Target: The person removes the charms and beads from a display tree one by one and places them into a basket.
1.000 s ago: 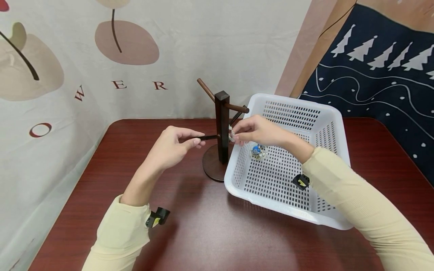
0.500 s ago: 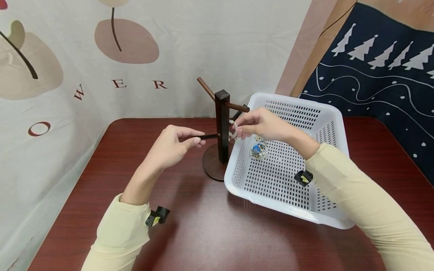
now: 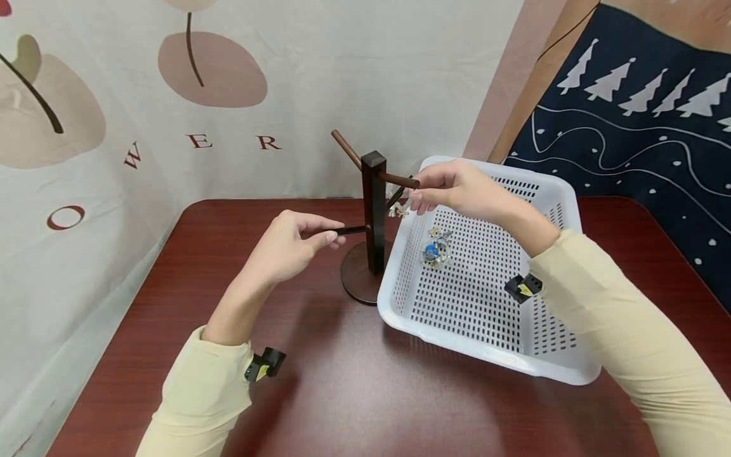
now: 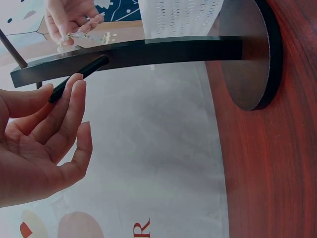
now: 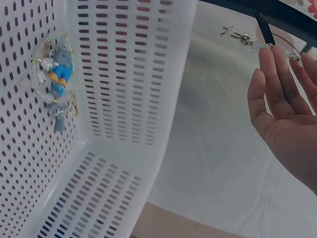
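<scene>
A dark wooden stand with several pegs (image 3: 374,216) rises from a round base on the table. My left hand (image 3: 288,247) pinches its lower left peg (image 4: 89,68) between thumb and fingers. On the stand's right side, my right hand (image 3: 465,193) pinches a clear beaded bracelet (image 3: 398,210) with thumb and fingertips, at the tip of the lower right peg. Small charms dangle from the bracelet in the right wrist view, where its strand (image 5: 247,42) overlaps the dark peg's end (image 5: 265,29). Part of the bracelet is hidden behind the fingers.
A white perforated basket (image 3: 485,357) stands close to the stand's right side, under the right forearm. Inside lies clear beaded jewellery with a blue figure charm (image 5: 62,72). A printed cloth (image 3: 320,82) hangs behind the reddish-brown table (image 3: 320,393).
My right hand has moved up and to the right, drawing the bracelet from beside the post out toward the peg's tip. My left hand stays on its peg.
</scene>
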Available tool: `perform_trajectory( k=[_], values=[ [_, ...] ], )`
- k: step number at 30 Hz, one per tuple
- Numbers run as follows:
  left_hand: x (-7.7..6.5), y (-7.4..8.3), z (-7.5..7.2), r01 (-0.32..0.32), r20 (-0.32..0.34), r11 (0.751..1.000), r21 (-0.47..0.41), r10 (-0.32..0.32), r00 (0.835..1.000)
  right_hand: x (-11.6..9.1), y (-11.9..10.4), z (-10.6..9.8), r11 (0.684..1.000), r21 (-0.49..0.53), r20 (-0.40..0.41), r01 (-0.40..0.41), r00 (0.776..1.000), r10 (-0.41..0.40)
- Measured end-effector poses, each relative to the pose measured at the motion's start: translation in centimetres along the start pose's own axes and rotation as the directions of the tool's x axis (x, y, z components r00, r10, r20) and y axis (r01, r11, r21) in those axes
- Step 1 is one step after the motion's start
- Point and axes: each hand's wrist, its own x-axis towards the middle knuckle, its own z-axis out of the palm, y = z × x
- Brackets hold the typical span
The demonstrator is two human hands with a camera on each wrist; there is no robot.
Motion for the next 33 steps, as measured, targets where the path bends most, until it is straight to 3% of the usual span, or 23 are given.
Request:
perform_trajectory(
  k=[6, 19, 33],
  values=[
    [0.0, 0.0, 0.0, 0.006, 0.002, 1.000, -0.004, -0.006, 1.000, -0.3, 0.1, -0.8, 1.000, 0.020, -0.038, 0.020, 0.999, -0.019],
    [-0.1, -0.1, 0.1, -0.003, -0.003, 1.000, 0.006, 0.003, 1.000, -1.7, 1.7, -2.3, 0.999, -0.006, -0.115, -0.039, 0.993, 0.038],
    [-0.1, -0.2, 0.1, -0.005, -0.007, 1.000, 0.002, 0.005, 1.000, -2.8, 5.5, -1.4, 0.991, -0.003, -0.084, -0.136, 0.987, 0.136]
  ],
)
